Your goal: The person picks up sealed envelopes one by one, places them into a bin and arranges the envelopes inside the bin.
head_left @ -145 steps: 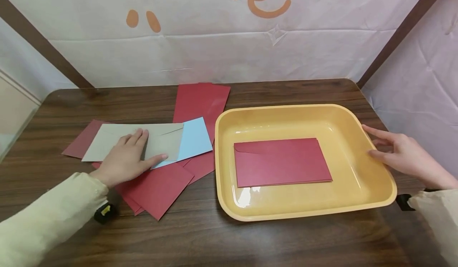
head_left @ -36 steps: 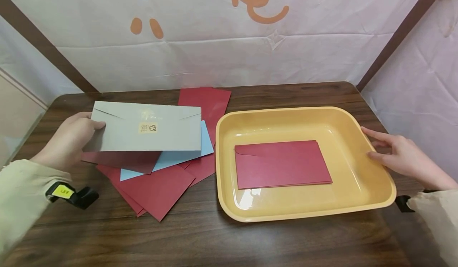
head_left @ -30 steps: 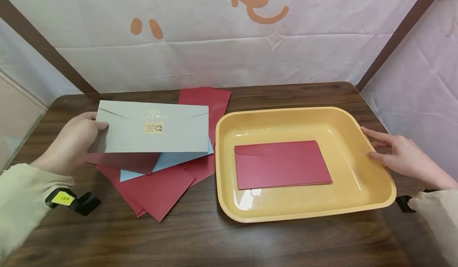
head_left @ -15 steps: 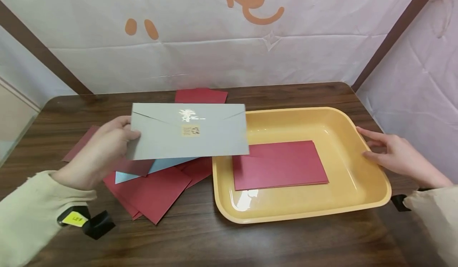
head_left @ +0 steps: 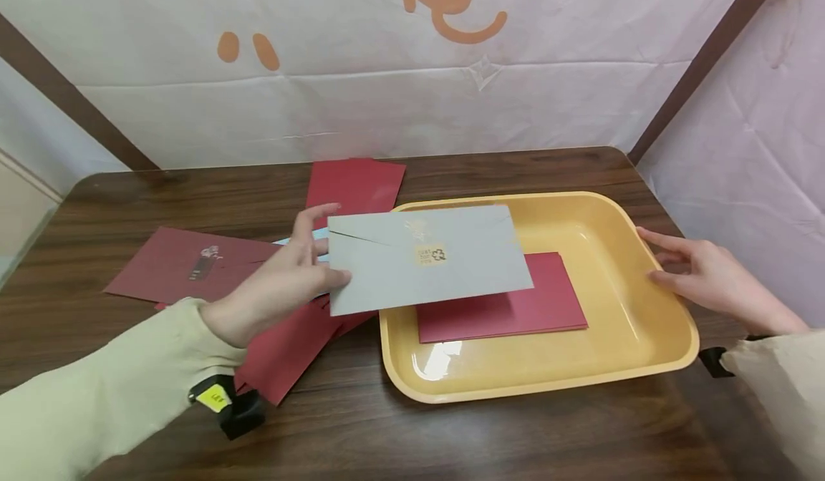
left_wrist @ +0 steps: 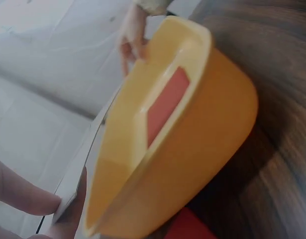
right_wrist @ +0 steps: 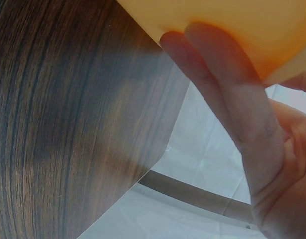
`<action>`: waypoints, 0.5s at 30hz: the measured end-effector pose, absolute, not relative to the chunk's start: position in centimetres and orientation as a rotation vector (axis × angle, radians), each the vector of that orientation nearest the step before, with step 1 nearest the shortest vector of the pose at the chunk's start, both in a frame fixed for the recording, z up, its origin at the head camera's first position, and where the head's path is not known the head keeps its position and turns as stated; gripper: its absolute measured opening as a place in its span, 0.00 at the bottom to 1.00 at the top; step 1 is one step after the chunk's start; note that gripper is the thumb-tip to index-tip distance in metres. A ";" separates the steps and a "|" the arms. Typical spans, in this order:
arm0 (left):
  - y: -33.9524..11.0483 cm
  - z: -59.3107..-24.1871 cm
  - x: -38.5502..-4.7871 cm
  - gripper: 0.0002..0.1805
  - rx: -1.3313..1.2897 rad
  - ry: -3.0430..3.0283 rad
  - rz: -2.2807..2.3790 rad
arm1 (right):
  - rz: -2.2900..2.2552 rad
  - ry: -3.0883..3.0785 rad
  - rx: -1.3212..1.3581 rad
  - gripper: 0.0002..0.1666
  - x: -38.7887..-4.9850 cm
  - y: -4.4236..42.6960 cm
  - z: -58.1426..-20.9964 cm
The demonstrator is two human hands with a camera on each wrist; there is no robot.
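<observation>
Left hand [head_left: 286, 277]: pinches grey envelope [head_left: 425, 266] by left end | Right hand [head_left: 715, 278]: grips yellow tray [head_left: 609, 291] wall | Guidance: envelope should clear left rim, level above red envelopes [head_left: 503, 318]

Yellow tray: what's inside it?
The yellow tray holds at least one red envelope, lying flat. Held above by the left hand, the grey envelope hides its far-left part; anything under the red envelope can't be seen.
</observation>
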State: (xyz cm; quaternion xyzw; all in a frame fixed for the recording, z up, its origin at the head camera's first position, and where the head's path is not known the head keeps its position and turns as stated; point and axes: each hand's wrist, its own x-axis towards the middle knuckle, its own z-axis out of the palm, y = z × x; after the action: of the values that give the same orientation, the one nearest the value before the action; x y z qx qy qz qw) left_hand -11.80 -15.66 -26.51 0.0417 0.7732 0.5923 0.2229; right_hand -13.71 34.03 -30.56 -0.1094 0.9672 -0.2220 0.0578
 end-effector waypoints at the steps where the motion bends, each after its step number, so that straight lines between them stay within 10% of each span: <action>1: -15.2 -26.6 -11.9 0.44 0.132 2.134 1.637 | -0.672 2.934 -0.332 0.38 -13.7 34.0 -30.5; 15: -10.5 -28.1 -12.8 0.41 0.107 2.119 1.569 | -0.664 2.949 -0.322 0.39 -13.6 33.8 -30.4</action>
State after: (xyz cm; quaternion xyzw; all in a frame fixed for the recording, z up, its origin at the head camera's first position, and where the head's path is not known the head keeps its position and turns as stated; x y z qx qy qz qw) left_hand -12.77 -10.50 -28.13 0.0392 0.7778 0.5758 0.2490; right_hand -13.56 33.84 -30.35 -0.1059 0.9689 -0.2180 0.0507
